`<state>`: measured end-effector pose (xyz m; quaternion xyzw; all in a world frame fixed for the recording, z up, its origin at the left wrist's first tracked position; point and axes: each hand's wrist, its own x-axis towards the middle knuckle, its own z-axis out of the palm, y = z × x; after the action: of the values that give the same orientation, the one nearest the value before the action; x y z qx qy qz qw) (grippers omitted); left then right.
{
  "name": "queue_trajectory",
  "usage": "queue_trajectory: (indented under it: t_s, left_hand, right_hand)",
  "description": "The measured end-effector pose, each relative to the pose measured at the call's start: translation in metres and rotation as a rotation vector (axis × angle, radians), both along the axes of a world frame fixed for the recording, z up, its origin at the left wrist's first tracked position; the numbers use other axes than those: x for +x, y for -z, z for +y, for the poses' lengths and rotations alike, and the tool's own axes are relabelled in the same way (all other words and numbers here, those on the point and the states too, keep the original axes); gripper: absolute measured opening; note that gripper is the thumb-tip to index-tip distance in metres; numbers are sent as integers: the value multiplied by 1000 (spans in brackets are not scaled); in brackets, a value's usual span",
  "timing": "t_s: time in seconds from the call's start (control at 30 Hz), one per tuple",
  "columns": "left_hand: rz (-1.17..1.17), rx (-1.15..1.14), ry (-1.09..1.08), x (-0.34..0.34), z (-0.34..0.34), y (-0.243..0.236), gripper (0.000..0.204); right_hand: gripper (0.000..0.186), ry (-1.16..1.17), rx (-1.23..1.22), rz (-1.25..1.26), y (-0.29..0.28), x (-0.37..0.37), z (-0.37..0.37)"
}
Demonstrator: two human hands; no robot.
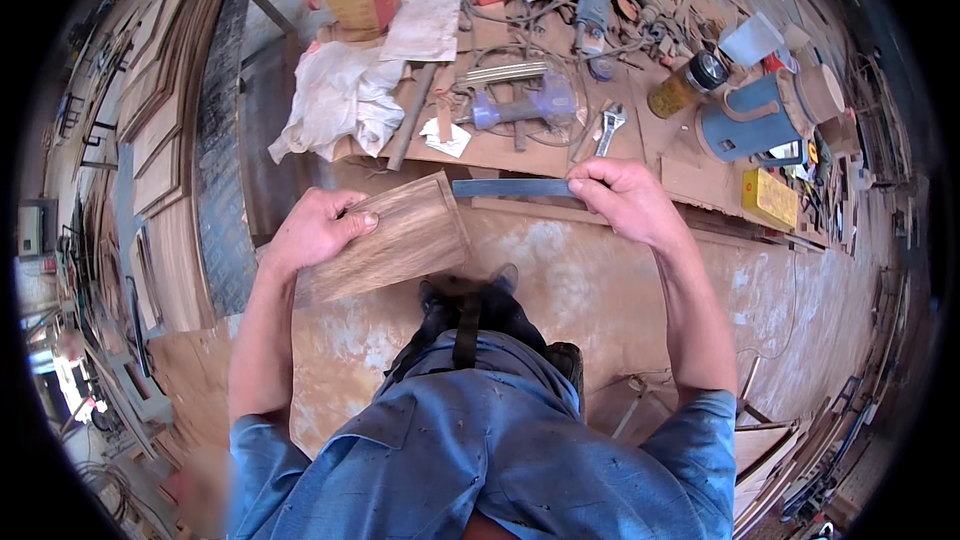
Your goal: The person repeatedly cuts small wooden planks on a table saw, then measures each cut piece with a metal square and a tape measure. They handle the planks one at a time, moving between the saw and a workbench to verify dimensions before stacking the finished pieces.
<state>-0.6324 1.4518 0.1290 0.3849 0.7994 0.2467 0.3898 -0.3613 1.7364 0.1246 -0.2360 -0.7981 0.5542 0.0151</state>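
Observation:
My left hand (318, 229) grips a brown wooden board (400, 240) by its far left edge, thumb on top and fingers beneath. The board is tilted in front of my body, its right end raised a little. In my right hand (618, 195) is a long, flat, dark grey file (510, 187), pinched at its right end between thumb and fingers. The file points left and lies nearly level. Its free tip is beside the board's far right corner; whether they touch, I cannot tell.
Ahead stands a cluttered workbench (690, 175) with a purple power tool (520, 108), an adjustable wrench (609, 128), white cloth (345, 100), a jar (687, 85), a blue jug (745, 120) and a yellow box (769, 198). Wooden panels (165, 155) are stacked at left.

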Motion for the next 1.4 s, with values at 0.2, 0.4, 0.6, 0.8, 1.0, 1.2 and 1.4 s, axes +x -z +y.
queue_trajectory:
  t_s: [0.2,0.4,0.6,0.8,1.0,1.2,1.4]
  left_hand:
    - [-8,7,3,-22,-35,-15,28]
    - [-38,-33,-32,-42,-65,-11,31]
    - [-93,-37,-121,-46,-77,-9,27]
    - [-74,-50,-117,-47,-80,-9,25]
    - [-55,-78,-115,-44,-76,-8,26]
    - [-68,-67,-125,-44,-79,2,26]
    - [-36,-67,-87,-42,-71,2,29]
  right_hand:
    - [17,-137,26,-1,-4,-47,-20]
    - [18,-269,121,-73,-7,-84,-29]
    - [19,-287,103,-84,-18,-103,-40]
    - [19,-326,153,-64,-13,-109,-41]
    - [22,-376,188,-128,-13,-110,-37]
    - [21,-346,128,-125,-7,-108,-37]
    - [21,-321,75,-122,1,-101,-33]
